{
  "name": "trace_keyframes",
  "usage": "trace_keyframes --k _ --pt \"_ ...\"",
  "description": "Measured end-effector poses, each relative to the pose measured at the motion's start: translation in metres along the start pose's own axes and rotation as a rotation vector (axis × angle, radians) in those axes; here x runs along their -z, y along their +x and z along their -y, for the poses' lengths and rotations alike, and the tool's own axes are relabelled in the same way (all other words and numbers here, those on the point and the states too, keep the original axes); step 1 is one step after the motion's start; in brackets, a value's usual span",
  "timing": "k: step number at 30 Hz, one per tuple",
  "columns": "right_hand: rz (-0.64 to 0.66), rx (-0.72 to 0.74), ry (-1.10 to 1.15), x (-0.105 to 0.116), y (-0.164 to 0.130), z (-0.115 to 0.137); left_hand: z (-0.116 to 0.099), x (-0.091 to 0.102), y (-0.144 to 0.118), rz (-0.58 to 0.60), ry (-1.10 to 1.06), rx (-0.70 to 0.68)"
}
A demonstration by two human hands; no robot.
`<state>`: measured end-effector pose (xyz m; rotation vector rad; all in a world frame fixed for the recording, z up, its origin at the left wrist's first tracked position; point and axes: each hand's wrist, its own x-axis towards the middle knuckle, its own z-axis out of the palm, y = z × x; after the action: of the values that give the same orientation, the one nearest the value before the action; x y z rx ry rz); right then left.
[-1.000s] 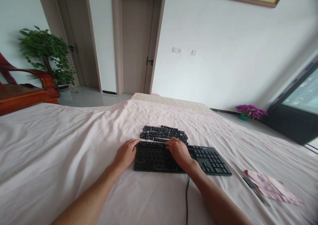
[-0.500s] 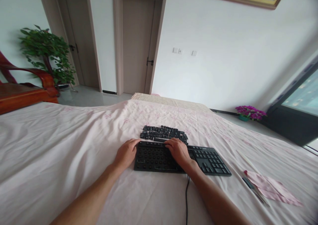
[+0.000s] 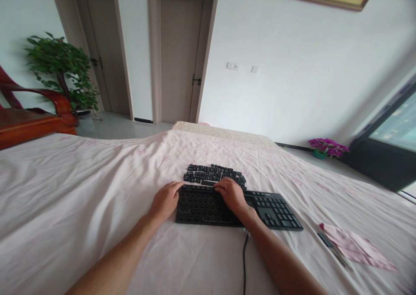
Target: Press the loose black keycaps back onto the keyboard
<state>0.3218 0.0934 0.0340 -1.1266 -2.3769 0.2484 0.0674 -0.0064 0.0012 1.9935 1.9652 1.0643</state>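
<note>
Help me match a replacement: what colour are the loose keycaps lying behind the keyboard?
Black, like the keyboard; the loose keycaps show in the head view.

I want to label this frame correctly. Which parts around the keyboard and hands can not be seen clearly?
- Head view: the keyboard centre is hidden under the right hand.
- Legends on the loose keycaps are too small to read.
- The cable runs off the bottom edge.
- The thin tool beside the pink cloth is blurred.
</note>
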Motion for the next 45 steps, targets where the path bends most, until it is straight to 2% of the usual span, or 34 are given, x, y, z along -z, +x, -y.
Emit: trace_keyframes --k 8,17,24,31,35,40,45 --pt "-0.013 -0.007 -0.009 -0.001 -0.002 0.002 -0.003 0.003 0.000 0.026 0.007 0.026" --pt "0.040 -0.007 -0.039 0.002 -0.002 0.004 -0.004 0.003 -0.001 0.018 0.007 0.015" --pt "0.066 0.056 -0.160 0.009 -0.014 0.018 -0.002 0.002 -0.001 0.017 0.010 0.015" --pt "0.161 0.066 -0.357 0.014 -0.024 0.031 -0.005 0.002 -0.001 0.035 0.039 0.027" --pt "0.152 0.062 -0.373 0.015 -0.027 0.033 -0.006 0.003 -0.002 0.030 0.035 0.022" --pt "0.137 0.019 -0.260 0.020 -0.020 0.022 -0.005 0.003 -0.002 0.036 0.022 0.033" --pt "0.030 -0.022 -0.176 0.026 0.018 -0.007 -0.002 0.001 -0.001 0.034 0.017 0.031"
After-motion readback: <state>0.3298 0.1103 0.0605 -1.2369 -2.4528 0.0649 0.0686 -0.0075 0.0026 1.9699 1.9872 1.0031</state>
